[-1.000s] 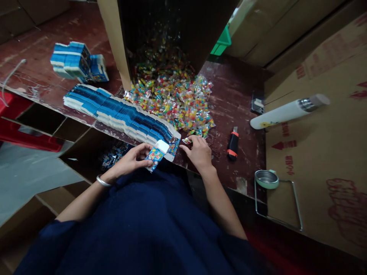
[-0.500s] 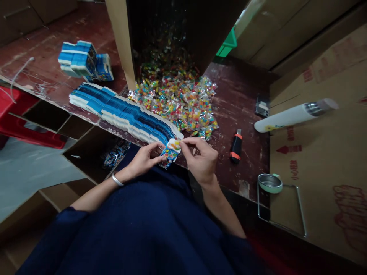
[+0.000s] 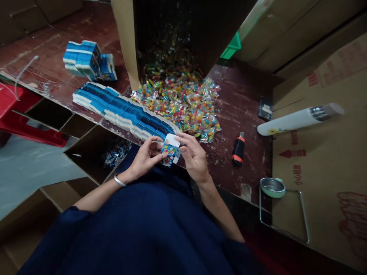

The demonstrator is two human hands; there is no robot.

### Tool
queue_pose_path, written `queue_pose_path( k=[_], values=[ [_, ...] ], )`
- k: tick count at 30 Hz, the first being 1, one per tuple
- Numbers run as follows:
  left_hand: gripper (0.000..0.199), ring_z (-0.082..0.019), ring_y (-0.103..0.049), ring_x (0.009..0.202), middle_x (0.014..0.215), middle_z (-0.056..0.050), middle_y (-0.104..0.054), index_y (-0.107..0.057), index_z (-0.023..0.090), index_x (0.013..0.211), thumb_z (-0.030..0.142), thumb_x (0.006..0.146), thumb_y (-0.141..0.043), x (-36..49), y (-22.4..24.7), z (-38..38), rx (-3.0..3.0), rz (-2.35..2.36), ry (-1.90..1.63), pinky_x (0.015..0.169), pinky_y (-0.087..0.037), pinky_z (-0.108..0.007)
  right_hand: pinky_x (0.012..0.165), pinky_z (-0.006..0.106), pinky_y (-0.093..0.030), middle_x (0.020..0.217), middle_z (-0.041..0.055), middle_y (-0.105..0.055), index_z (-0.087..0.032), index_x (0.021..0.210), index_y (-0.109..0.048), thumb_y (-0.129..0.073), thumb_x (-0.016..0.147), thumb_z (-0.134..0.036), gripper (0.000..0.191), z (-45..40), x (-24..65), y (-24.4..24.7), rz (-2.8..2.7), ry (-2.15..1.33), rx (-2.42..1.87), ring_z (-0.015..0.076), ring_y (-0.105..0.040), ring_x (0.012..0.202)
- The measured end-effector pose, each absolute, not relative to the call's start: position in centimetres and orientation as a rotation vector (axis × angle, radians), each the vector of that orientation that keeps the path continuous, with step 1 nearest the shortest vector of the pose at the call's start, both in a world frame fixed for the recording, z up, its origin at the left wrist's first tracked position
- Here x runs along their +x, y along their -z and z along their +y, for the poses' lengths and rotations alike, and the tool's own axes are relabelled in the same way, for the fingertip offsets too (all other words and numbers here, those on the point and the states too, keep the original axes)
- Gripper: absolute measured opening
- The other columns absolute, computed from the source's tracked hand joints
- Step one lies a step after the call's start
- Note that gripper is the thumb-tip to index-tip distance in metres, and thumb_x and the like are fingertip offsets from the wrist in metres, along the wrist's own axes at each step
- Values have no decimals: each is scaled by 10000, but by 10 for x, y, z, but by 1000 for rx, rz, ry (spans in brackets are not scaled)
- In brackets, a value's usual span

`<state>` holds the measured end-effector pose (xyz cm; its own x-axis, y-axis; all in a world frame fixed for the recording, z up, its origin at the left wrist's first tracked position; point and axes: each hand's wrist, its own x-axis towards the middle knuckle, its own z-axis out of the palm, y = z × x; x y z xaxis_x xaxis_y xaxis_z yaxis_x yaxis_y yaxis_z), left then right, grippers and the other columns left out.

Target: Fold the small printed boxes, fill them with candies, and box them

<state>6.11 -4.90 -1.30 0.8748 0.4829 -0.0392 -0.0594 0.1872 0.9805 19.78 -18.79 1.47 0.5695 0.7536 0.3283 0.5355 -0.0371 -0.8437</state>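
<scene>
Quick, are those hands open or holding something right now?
Left hand: closed on a small blue printed cardboard box.
Right hand: loosely open, fingers by the box's white flap; whether they touch it cannot be told.

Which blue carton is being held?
The carton in the left hand, white flap showing, apart from those packed together in the long row and the bundles behind it.

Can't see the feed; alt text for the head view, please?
The left hand holds a small blue box, its white flap raised, the right hand close beside it. Beyond lie a row of blue-and-white cartons and a heap of clear packets with colourful pieces; a utility knife lies to the right.
</scene>
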Motion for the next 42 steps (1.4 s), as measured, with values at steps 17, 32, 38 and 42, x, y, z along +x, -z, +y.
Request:
queue_pose_path(
  k=[17,32,38,42],
  values=[
    [540,-99,-655,755,986,2,-601,-480,235,1140,337,768,-858,61,5,-53,1234,347,-314,702,-574,-217,738,308,-602,869,28,-715,-227,844,-627,-759,856,-519,320,-175,186,-5,-762,-481,-1506,179,-702,811],
    [457,-146,-703,871,1147,-72,-681,-614,212,1299,282,869,-753,50,11,-50,1407,299,-284,803,-614,-263,787,332,-562,830,19,-734,-214,716,-703,-751,870,-338,203,-175,195,-13,-906,-469,-1593,171,-691,796],
    [490,-168,-722,885,1133,-81,-707,-647,204,1307,296,844,-782,48,11,-48,1370,323,-227,813,-628,-299,761,321,-566,823,27,-743,-209,742,-708,-747,869,-364,204,-177,197,-8,-883,-488,-1667,174,-701,785],
    [524,-170,-719,885,1172,-96,-716,-637,206,1332,306,840,-790,48,9,-45,1341,313,-198,801,-630,-303,691,314,-566,763,29,-746,-196,695,-707,-777,841,-420,277,-175,201,-8,-832,-591,-1632,176,-695,723]
  ],
)
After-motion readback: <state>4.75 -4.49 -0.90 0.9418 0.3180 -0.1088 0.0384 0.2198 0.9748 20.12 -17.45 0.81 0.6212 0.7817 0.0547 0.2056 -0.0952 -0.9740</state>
